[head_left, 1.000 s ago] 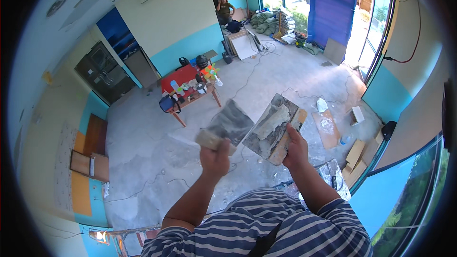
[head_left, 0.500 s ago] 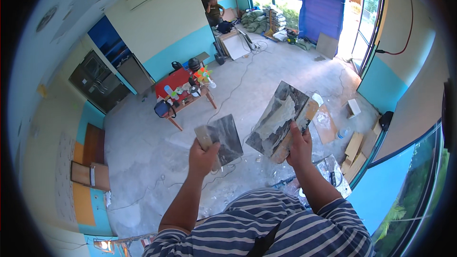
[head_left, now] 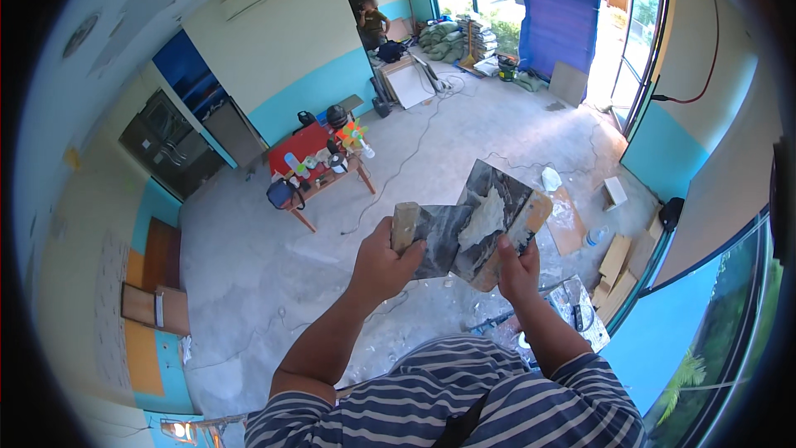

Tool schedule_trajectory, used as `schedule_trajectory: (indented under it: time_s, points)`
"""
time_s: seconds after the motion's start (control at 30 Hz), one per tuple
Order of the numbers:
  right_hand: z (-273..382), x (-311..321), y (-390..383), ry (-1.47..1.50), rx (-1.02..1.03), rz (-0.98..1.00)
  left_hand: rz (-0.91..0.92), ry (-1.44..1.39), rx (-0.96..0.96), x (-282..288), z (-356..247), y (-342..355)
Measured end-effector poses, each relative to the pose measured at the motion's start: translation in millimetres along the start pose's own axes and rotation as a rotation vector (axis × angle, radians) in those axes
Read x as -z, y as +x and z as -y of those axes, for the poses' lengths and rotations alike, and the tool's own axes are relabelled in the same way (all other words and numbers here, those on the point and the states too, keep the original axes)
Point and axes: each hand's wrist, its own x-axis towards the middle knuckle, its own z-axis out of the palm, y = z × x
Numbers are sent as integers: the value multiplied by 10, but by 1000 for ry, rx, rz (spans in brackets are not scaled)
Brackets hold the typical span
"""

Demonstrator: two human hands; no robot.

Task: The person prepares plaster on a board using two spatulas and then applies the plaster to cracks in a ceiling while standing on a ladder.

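Note:
My left hand (head_left: 381, 264) is closed around the pale handle of a wide scraper (head_left: 438, 241) with a grey metal blade. My right hand (head_left: 519, 272) grips a larger wide scraper (head_left: 500, 185) by its worn wooden edge. A lump of off-white filler paste (head_left: 483, 221) clings to the larger blade. The two blades meet in front of my chest, the left one's edge at the paste side of the right one. Whether the left blade presses on the paste cannot be made out.
A low wooden table (head_left: 365, 174) with a red top and clutter stands ahead left. To my right are wooden boards (head_left: 615, 257), a plastic bottle (head_left: 594, 236) and a splattered work platform (head_left: 587, 303). A cable (head_left: 398, 174) crosses the concrete floor. A person (head_left: 373, 21) stands by the far doorway.
My left hand has moved right and turned its scraper, bringing the blade against the larger one. The right scraper has tilted, and its paste now sits closer to the middle.

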Motion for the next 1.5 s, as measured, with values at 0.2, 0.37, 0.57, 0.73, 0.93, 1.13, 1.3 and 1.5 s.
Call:
schedule_trajectory:
  time_s: [0.2,0.37,0.57,0.73,0.93,1.13,1.3,1.5]
  points:
    - [40,137,-4,-131,58,-3,19,30,-86,8,-46,139]
    - [73,143,88,-186,139,8,-173,113,-313,112,53,545]
    - [69,335,15,-143,23,-86,-524,-258,-422,975,-789,1538]
    - [186,292,-96,-249,-11,-78,-325,-1182,-837,2113,-1782,2439]
    - [274,553,-148,-290,-66,-172,-273,-1325,-943,2900,-3088,2967]
    - [626,862,-202,-342,-54,-237,-302,-1338,-1065,3146,-3792,3172]
    - [638,1283,-283,-401,-114,-320,-363,-1270,-1133,3297,-4093,3272]
    - [721,1329,-303,-272,-60,-416,-582,-1141,-931,3250,-4114,3334]
